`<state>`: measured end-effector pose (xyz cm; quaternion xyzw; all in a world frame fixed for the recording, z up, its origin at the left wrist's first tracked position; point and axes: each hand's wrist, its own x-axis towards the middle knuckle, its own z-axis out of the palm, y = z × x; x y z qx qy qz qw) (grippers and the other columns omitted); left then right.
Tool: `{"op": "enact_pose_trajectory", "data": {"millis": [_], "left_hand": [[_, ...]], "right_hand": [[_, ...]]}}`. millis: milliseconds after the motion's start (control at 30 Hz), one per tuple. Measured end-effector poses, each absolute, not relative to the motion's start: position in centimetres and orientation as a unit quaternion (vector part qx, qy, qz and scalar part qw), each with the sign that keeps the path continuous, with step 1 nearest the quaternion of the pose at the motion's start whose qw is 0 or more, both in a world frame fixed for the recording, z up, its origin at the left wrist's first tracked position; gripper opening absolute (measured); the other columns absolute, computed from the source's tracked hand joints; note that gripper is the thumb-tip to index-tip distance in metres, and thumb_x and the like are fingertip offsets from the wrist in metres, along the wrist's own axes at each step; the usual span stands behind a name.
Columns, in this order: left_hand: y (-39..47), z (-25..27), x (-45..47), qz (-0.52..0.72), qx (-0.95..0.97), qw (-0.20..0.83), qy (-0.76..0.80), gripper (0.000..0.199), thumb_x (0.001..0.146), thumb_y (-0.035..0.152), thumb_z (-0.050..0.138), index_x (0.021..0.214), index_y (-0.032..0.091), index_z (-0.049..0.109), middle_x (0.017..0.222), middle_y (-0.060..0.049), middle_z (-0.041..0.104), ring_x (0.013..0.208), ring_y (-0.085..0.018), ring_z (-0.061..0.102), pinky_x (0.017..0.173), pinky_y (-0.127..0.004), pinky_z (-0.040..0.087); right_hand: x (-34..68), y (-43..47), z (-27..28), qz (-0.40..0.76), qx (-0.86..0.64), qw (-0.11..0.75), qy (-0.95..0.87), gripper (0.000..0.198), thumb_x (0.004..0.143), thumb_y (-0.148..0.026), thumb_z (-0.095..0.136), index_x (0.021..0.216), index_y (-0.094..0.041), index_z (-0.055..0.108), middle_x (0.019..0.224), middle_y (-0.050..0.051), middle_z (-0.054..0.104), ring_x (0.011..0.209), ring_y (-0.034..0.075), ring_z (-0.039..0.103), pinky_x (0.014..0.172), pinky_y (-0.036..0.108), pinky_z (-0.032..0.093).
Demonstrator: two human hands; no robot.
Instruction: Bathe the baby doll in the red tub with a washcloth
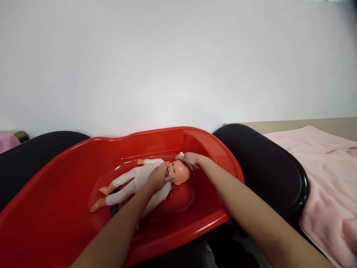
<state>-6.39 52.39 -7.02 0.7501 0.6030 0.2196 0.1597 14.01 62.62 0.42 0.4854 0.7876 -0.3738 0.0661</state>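
Observation:
A baby doll (pixel 145 175) with a bald head and white clothing lies on its back in a red baby bathtub (pixel 69 160), its head to the right and its bare feet to the left. My left hand (pixel 159 179) grips the doll at the chin and neck, with thumb and fingers on either side. At the far side of the head is my right hand (pixel 192 159), closed on a small whitish cloth (pixel 181 154) that is mostly hidden by the fingers. Something dark and reddish beneath the doll is only partly visible.
Black chairs or stools (pixel 259 167) (pixel 41 149) flank the tub on both sides. A pink blanket (pixel 331 171) covers a surface at the right, and more pink fabric (pixel 8 142) shows at the far left. Behind the tub rises a white wall (pixel 167 67).

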Motion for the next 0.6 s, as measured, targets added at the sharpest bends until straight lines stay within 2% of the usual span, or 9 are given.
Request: {"op": "enact_pose_trajectory", "data": {"millis": [100,167,267,333,433,600], "left_hand": [[52.2,-6.5,-6.3,0.215,0.746,0.175,0.605,0.043,0.086,0.043,0.066,0.124,0.028,0.053,0.133,-0.008,0.063,0.121,-0.030,0.058,0.101,-0.038,0.043],[52.2,-6.2,-6.3,0.206,0.744,0.185,0.608,0.043,0.087,0.043,0.065,0.126,0.029,0.052,0.136,-0.007,0.062,0.124,-0.030,0.056,0.103,-0.037,0.042],[52.3,-6.2,-6.3,0.194,0.745,0.180,0.612,0.043,0.087,0.044,0.065,0.126,0.029,0.052,0.134,-0.008,0.063,0.122,-0.030,0.057,0.103,-0.037,0.042],[52.5,-6.4,-6.4,0.191,0.749,0.168,0.612,0.040,0.088,0.044,0.064,0.123,0.028,0.054,0.132,-0.009,0.063,0.120,-0.030,0.057,0.101,-0.037,0.043],[52.6,-6.4,-6.4,0.184,0.749,0.167,0.615,0.034,0.088,0.044,0.063,0.117,0.027,0.056,0.129,-0.009,0.065,0.119,-0.030,0.058,0.097,-0.036,0.044],[53.0,-6.1,-6.6,0.191,0.725,0.190,0.634,0.037,0.085,0.045,0.066,0.117,0.029,0.056,0.125,-0.007,0.067,0.110,-0.029,0.061,0.096,-0.036,0.045]], "right_hand": [[13.9,62.2,1.1,-0.380,0.375,-0.021,0.845,0.063,0.105,-0.060,0.032,0.118,-0.013,0.073,0.087,0.009,0.075,0.076,0.018,0.067,0.074,0.023,0.050],[13.7,62.3,1.1,-0.369,0.354,-0.024,0.859,0.064,0.105,-0.061,0.033,0.113,-0.013,0.074,0.097,0.010,0.076,0.082,0.019,0.067,0.075,0.024,0.050],[13.6,62.8,0.6,-0.345,0.419,0.023,0.840,0.064,0.104,-0.061,0.034,0.109,-0.011,0.073,0.084,0.011,0.075,0.069,0.019,0.065,0.069,0.026,0.049],[13.8,63.2,0.1,-0.350,0.465,0.063,0.811,0.054,0.106,-0.052,0.036,0.112,-0.011,0.071,0.076,0.010,0.073,0.062,0.018,0.065,0.068,0.026,0.050],[14.4,63.5,-0.3,-0.362,0.510,0.113,0.772,0.044,0.107,-0.041,0.038,0.111,-0.009,0.069,0.076,0.010,0.074,0.060,0.018,0.066,0.066,0.027,0.053],[14.7,63.3,0.1,-0.490,0.488,0.190,0.697,0.068,0.108,-0.053,0.024,0.084,-0.007,0.069,0.070,0.015,0.072,0.065,0.021,0.071,0.070,0.031,0.060]]}}
